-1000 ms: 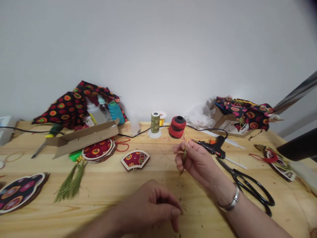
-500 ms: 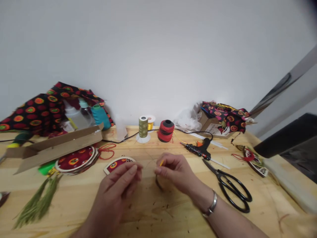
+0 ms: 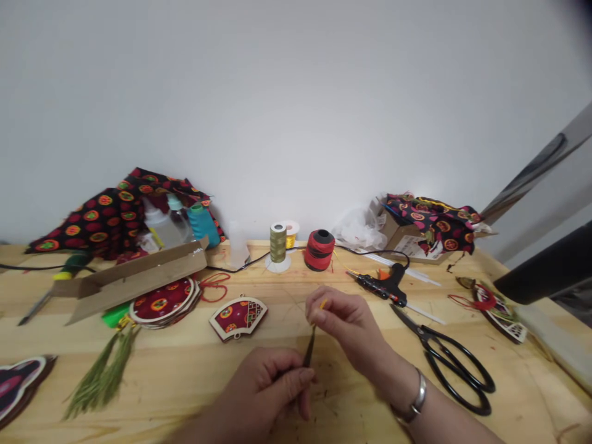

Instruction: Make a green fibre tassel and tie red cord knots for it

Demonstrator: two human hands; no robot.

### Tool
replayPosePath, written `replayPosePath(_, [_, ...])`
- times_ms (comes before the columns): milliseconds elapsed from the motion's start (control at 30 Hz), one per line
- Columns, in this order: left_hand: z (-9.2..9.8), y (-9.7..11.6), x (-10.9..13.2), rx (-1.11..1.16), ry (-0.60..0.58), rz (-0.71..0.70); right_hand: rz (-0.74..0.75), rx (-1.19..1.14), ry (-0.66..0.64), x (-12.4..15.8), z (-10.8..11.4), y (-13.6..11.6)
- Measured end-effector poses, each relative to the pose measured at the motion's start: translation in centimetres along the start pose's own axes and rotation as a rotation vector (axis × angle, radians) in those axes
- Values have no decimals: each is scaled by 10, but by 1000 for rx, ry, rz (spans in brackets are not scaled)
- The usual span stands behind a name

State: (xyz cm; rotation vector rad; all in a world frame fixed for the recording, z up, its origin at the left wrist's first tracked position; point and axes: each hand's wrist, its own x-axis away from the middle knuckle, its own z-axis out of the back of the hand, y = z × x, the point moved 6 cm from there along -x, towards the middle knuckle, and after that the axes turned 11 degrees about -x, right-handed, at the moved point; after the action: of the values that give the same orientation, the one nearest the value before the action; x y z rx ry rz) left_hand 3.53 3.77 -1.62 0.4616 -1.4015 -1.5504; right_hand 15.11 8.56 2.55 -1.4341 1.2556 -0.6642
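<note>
Now my left hand (image 3: pixel 261 385) has closed on the slim olive tassel (image 3: pixel 309 348) below, no longer apart from it, while my right hand (image 3: pixel 346 324) still pinches the yellow thread (image 3: pixel 322 304) above.

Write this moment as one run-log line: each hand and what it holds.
left hand: pinches thin olive bundle | right hand: holds its upper end, yellow thread | nearby: hot glue gun

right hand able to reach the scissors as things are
Probably yes, once it lets go: the right hand is pinching a yellow thread, and nothing seems to lie between it and the scissors, just to its right on the wood.
</note>
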Motion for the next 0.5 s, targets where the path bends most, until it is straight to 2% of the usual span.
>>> replayPosePath(167, [-10,6,7,-113,-149,-44,-77,-205,88,-2,11,2])
replayPosePath(267, [-17,4,12,-110,-299,-74,-33,-209,177,-3,24,-4])
replayPosePath(367, [-19,1,16,-85,-356,-105,64,-63,329,-3,41,-15])
replayPosePath(500, [-19,-6,17,-75,-352,-26,234,234,532,1,57,-31])
